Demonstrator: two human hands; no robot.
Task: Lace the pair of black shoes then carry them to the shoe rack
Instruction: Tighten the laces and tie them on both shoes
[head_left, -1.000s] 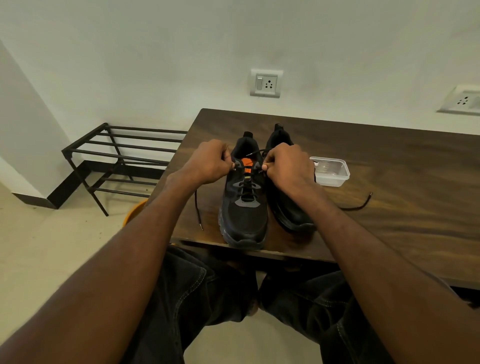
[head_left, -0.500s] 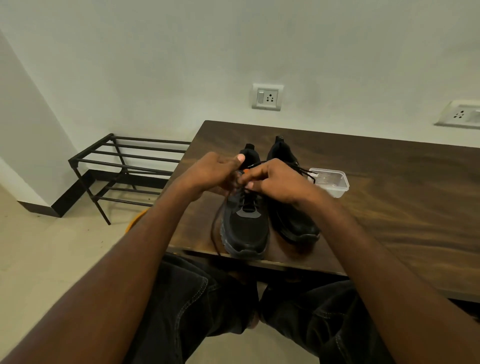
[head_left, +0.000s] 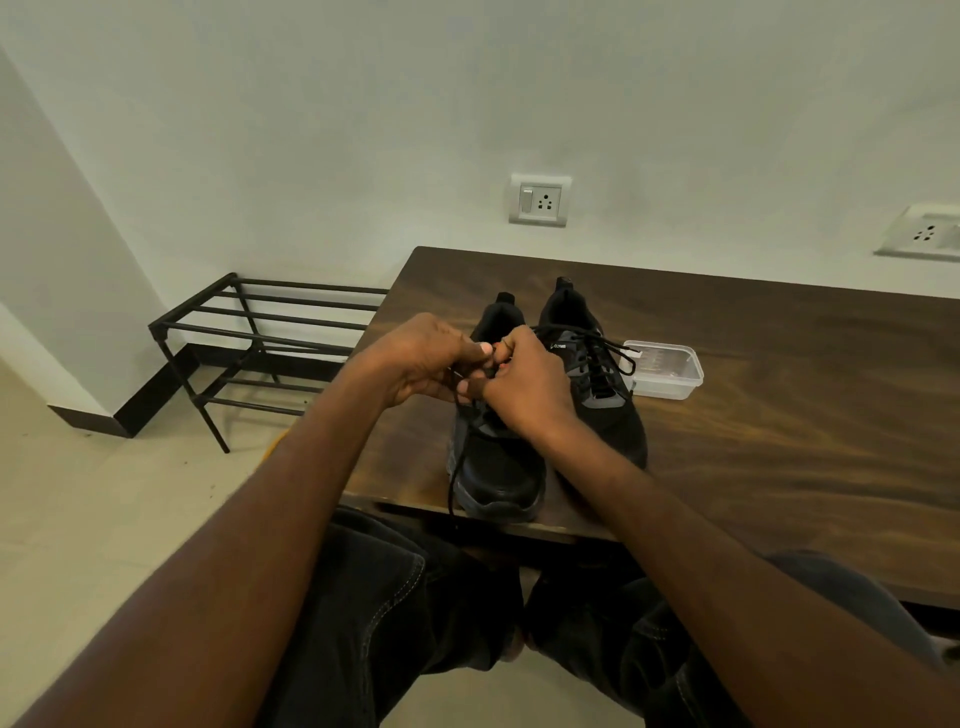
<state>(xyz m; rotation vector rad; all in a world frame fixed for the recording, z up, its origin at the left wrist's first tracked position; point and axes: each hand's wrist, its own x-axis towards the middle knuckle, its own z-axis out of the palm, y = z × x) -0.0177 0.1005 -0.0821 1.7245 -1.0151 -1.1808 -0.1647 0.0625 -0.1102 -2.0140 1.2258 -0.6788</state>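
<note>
Across the right half of the frame ran the dark wooden table, its near edge cutting through the centre. Left of it, on the pale floor, stood the black metal shoe rack, bare bars and all, well apart from the action. On the table near its front edge sat the pair of black shoes, side by side, toes toward the camera: the left shoe right at the edge, the right shoe just beside it and already laced, a loop of its lace lying across the tongue. Over the left shoe's tongue both hands met. The left hand had its fingers curled, thumb pressed down, pinching the black lace, and the right hand was curled tight too, pinching lace against its knuckles. One end of that lace trailed down past the table's edge. Beside the right shoe rested a small clear plastic box.
</note>
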